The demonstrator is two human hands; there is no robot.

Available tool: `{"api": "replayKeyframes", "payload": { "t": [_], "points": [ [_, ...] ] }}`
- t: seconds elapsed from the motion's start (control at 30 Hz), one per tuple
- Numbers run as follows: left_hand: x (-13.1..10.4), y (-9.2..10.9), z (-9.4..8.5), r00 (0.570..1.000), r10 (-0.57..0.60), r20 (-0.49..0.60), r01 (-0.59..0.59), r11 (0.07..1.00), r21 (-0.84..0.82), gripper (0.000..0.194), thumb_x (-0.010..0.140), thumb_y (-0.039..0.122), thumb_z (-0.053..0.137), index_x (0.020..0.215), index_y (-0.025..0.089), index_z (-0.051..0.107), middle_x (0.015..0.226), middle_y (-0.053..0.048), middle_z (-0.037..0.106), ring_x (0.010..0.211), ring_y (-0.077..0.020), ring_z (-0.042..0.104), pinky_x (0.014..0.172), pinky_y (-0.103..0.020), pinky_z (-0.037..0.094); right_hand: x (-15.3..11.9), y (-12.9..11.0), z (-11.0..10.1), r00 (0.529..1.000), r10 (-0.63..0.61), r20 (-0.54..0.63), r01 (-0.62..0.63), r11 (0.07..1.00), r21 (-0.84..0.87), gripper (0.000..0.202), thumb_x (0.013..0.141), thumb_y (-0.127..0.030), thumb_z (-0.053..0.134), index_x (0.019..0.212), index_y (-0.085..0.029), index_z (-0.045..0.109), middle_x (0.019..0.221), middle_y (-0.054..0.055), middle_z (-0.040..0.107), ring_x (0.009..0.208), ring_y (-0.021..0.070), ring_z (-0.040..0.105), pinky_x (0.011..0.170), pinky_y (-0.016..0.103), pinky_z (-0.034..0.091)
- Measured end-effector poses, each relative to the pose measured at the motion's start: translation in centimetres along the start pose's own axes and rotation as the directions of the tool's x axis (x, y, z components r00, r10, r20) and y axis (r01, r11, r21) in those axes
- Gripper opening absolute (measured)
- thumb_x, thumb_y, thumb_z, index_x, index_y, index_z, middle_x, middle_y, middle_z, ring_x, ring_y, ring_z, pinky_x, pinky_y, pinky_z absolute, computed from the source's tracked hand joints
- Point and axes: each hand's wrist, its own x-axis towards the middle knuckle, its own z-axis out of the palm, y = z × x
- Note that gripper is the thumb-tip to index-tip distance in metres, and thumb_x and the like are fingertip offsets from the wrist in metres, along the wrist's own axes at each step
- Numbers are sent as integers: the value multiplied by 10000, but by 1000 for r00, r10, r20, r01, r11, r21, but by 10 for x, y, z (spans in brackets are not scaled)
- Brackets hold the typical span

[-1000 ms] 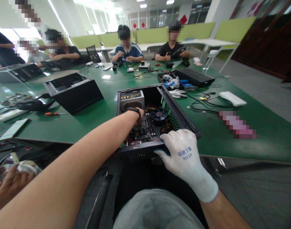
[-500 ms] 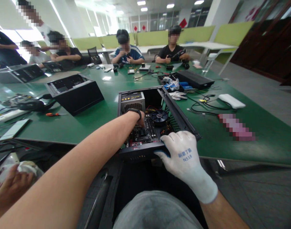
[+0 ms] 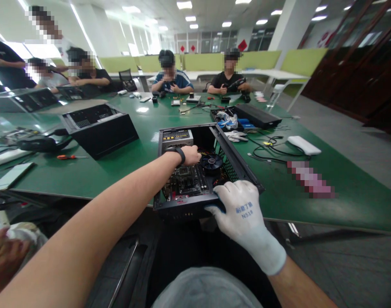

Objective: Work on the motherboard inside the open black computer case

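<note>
An open black computer case (image 3: pixel 185 203) lies before me on the green table. My left hand (image 3: pixel 192 155), bare with a black wristband, is closed above the case interior, between the power supply (image 3: pixel 179 136) and the black fan (image 3: pixel 212 161). What its fingers hold, if anything, is hidden. Beneath that wrist the motherboard (image 3: pixel 187 182) shows, with its square processor socket (image 3: pixel 184 171). My right hand (image 3: pixel 238 205), in a white glove, grips the near edge of the case at its right, thumb on the outer face and fingers over the rim.
Another computer case (image 3: pixel 108 132) stands tilted on the left, near an orange screwdriver (image 3: pixel 65 157). Gloves (image 3: pixel 236 136), a toolbox (image 3: pixel 258 116), cables and a white power bank-like object (image 3: pixel 303 145) lie to the right. A co-worker's hand (image 3: pixel 7 256) is at the lower left; other people sit opposite.
My left hand has risen from the motherboard and shifted slightly toward the fan, uncovering the processor socket. My right hand keeps its grip on the case. The view has tilted up a little.
</note>
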Motion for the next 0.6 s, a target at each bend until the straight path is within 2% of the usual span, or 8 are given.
{"api": "replayKeyframes", "payload": {
  "t": [0.07,0.13,0.3,0.43,0.6],
  "points": [
    [-6,-3,-13,991,-41,-126,27,993,-113,450,939,345,325,1234,128,586,1229,-169,684,1085,-249,658,881,-305,489,13,3,3,1000,-2,-2,2,1000,-24,362,825,-551,658,968,-220,621,889,42,581,897,236,474,843,394,264],
    [-12,-7,-27,968,-53,-245,4,981,-196,382,936,326,331,1127,152,612,1171,-154,702,1049,-246,659,860,-308,481,32,9,9,1000,-6,3,7,998,-63,380,818,-570,658,960,-220,612,896,43,585,905,237,481,832,389,267],
    [-32,-19,-51,876,-85,-474,-69,952,-299,381,980,416,292,884,198,589,974,-119,708,911,-242,648,790,-328,454,99,27,36,1000,-1,11,2,993,-122,424,840,-601,608,1001,-209,607,952,70,603,939,249,500,820,377,277],
    [-48,-25,-51,832,-153,-533,-74,922,-381,273,963,405,383,858,208,541,869,-79,679,797,-213,608,723,-324,424,161,42,63,999,16,41,-9,988,-152,467,862,-594,573,1068,-177,605,1039,113,607,1001,260,513,866,379,312],
    [-58,-32,-35,814,-171,-556,-105,896,-430,191,939,359,455,826,213,502,778,-42,624,718,-185,554,658,-313,387,235,53,93,993,70,95,-49,977,-205,561,906,-622,499,1206,-154,570,1157,101,570,1105,228,509,1001,434,372]
  ]
}}
